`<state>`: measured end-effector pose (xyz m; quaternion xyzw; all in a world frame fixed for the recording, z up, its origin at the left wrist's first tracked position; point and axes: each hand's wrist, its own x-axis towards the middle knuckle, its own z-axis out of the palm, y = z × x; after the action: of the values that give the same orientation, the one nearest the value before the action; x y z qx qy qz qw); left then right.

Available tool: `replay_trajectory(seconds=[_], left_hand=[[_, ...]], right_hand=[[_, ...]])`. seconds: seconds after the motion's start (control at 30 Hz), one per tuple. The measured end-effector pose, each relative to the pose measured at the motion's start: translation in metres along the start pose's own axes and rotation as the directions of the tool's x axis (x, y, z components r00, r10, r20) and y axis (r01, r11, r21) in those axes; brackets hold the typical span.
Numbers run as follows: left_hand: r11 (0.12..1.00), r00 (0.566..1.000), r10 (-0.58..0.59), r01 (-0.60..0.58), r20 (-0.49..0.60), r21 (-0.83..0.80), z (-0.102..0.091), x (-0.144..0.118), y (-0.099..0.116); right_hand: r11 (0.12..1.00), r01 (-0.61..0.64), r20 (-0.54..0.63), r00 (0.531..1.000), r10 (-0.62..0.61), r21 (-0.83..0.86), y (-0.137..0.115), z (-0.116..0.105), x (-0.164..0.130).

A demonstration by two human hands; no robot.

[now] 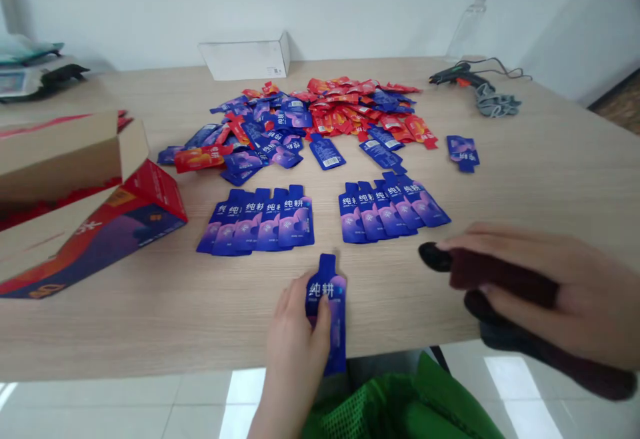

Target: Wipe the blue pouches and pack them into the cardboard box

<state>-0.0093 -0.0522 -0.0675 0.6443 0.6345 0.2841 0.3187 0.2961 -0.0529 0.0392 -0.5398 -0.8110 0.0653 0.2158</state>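
My left hand (pixel 300 332) grips a blue spouted pouch (pixel 327 289) with white lettering near the table's front edge, thumb across its face. My right hand (pixel 545 279) is closed around a dark maroon object with black ends (pixel 500 276), blurred, its kind unclear. Beyond my left hand lie two overlapping rows of similar blue pouches, a left row (pixel 255 222) and a right row (pixel 390 209), all with their necks away from me. Behind them is a loose heap of red pouches (pixel 340 112) and blue pouches (pixel 270 142).
An open red and blue carton (pixel 150 206) stands at the left. One blue pouch (pixel 463 152) lies apart at the right. Farther back are a white box (pixel 245 59), a glue gun (pixel 457 74) with a cord, a crumpled grey cloth (pixel 495 101) and a scale (pixel 25 82).
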Motion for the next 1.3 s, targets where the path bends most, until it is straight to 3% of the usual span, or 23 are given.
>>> replay_trajectory(seconds=[0.1, 0.2, 0.3, 0.4, 0.47, 0.6, 0.73, 0.87, 0.97, 1.1, 1.2, 1.3], left_hand=[[0.973, 0.972, 0.164, -0.131, -0.171, 0.188, 0.002, -0.007, -0.003], [0.916, 0.92, 0.317, -0.236, -0.228, 0.324, -0.005, -0.021, 0.0], [0.847, 0.902, 0.429, -0.383, -0.048, 0.369, -0.015, -0.034, 0.001], [0.767, 0.87, 0.462, -0.488, 0.169, 0.416, -0.015, -0.041, -0.002], [0.746, 0.873, 0.449, -0.485, 0.193, 0.457, -0.01, -0.043, -0.004], [0.762, 0.894, 0.437, -0.425, 0.098, 0.488, 0.0, -0.045, -0.006], [0.773, 0.897, 0.439, -0.411, 0.059, 0.483, 0.002, -0.046, -0.004], [0.777, 0.9, 0.432, -0.402, 0.054, 0.484, 0.0, -0.047, -0.004], [0.775, 0.911, 0.403, -0.389, 0.085, 0.499, 0.0, -0.047, -0.005], [0.78, 0.915, 0.388, -0.391, 0.113, 0.489, -0.001, -0.046, -0.005], [0.784, 0.911, 0.402, -0.394, 0.091, 0.479, 0.0, -0.045, -0.003], [0.783, 0.913, 0.399, -0.386, 0.083, 0.487, 0.0, -0.045, -0.002]], right_hand=[[0.998, 0.055, 0.177, 0.982, -0.06, 0.032, -0.015, 0.05, -0.017], [0.997, 0.065, 0.161, 0.985, -0.056, -0.052, -0.026, 0.081, -0.02], [0.991, 0.077, 0.156, 0.986, -0.059, -0.11, -0.029, 0.091, -0.02], [0.996, 0.071, 0.193, 0.979, -0.059, -0.058, -0.024, 0.091, -0.019], [1.0, 0.009, 0.195, 0.981, -0.007, -0.009, -0.021, 0.088, -0.014], [0.992, -0.111, 0.117, 0.988, 0.103, 0.064, -0.035, 0.081, 0.011], [0.988, -0.012, 0.089, 0.996, -0.002, 0.157, -0.077, 0.095, 0.044], [0.994, 0.021, 0.164, 0.986, -0.038, 0.107, -0.104, 0.124, 0.063], [0.998, -0.001, 0.282, 0.959, -0.017, 0.062, -0.102, 0.128, 0.064], [0.995, -0.095, 0.394, 0.915, 0.088, 0.0, -0.093, 0.113, 0.063], [0.995, -0.1, 0.321, 0.942, 0.092, 0.008, -0.094, 0.11, 0.07], [0.999, -0.003, 0.283, 0.959, -0.011, 0.05, -0.1, 0.118, 0.077]])
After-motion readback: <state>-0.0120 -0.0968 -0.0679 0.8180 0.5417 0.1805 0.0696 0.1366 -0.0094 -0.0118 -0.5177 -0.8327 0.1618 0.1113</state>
